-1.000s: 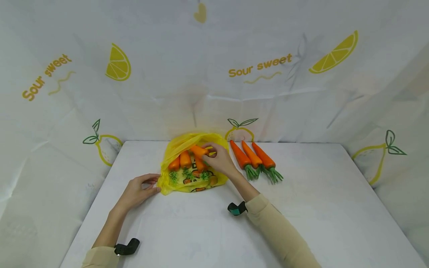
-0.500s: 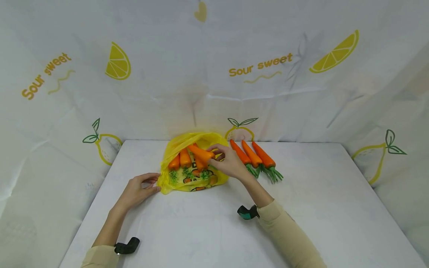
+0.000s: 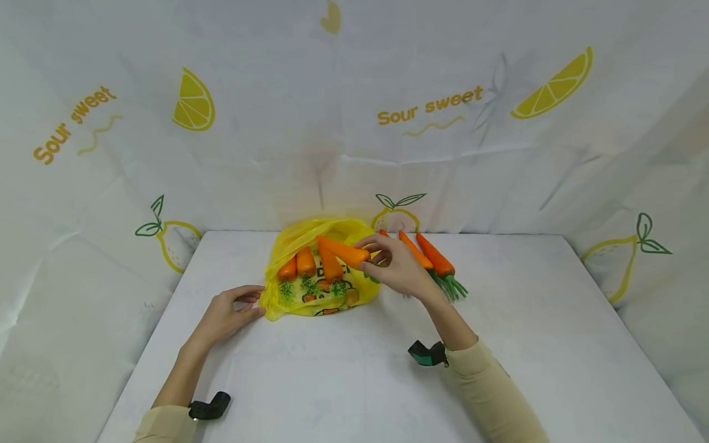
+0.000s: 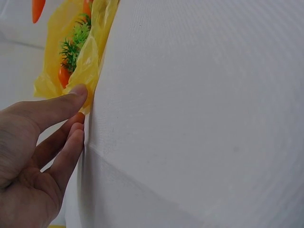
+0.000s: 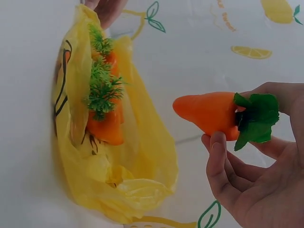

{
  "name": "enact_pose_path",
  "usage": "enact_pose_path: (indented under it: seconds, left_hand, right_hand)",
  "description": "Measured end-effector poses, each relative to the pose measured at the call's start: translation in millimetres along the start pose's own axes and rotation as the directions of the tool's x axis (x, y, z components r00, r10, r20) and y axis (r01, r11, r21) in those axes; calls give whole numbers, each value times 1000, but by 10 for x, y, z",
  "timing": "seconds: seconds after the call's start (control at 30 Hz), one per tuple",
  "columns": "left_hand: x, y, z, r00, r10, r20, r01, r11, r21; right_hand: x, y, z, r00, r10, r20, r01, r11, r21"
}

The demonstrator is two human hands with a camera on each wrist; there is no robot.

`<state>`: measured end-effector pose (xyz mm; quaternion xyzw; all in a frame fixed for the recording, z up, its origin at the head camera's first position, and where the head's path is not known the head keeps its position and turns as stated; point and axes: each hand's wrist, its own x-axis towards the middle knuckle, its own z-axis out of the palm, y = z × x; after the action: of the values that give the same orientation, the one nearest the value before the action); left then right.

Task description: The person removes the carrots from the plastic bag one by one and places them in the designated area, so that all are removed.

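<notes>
Orange carrot [image 5: 206,114] is pinched in the right hand [image 3: 399,267] by its fat end, next to the green leaves [image 5: 260,118]. That looks like a good spot to hold, as it leaves the thin tip bare, pointing to the left. The carrot is up in the air, by the right side of the yellow bag [image 3: 288,240]. The left hand [image 3: 228,314] pinches the bag's left corner, low by the table [image 3: 526,320], maybe so the bag can't slide. Three short carrots [image 3: 330,266] lie in the bag's open mouth. Three long carrots [image 3: 436,255] lie on the table to the right, partly behind the right hand. Both arms reach forward, the right one slanting in.
</notes>
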<state>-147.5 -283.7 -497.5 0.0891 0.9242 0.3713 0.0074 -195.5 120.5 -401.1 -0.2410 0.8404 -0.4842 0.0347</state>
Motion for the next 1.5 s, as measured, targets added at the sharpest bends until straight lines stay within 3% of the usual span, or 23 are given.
enact_pose_path:
  seconds: [0.37, 0.63, 0.9, 1.23, 1.5]
  left_hand:
    - [1, -3, -15, 1000, 12, -6, -12, 1000, -3]
    - [4, -18, -6, 1000, 27, 1, -27, 1000, -7]
    - [3, -12, -13, 1000, 27, 2, -27, 1000, -10]
    - [-14, -15, -5, 1000, 24, -10, -24, 1000, -7]
    - [-11, -13, 2, 1000, 25, -13, -25, 1000, -13]
  right_hand:
    - [-157, -67, -370, 997, -31, -68, 32, 999, 6]
    - [-286, -17, -692, 994, 13, -111, -15, 1000, -12]
    - [-433, 55, -975, 981, 103, -163, -112, 993, -46]
    - [-539, 377, -1251, 961, 168, -221, -190, 978, -84]
    - [-617, 633, -1357, 940, 249, -235, -280, 954, -107]
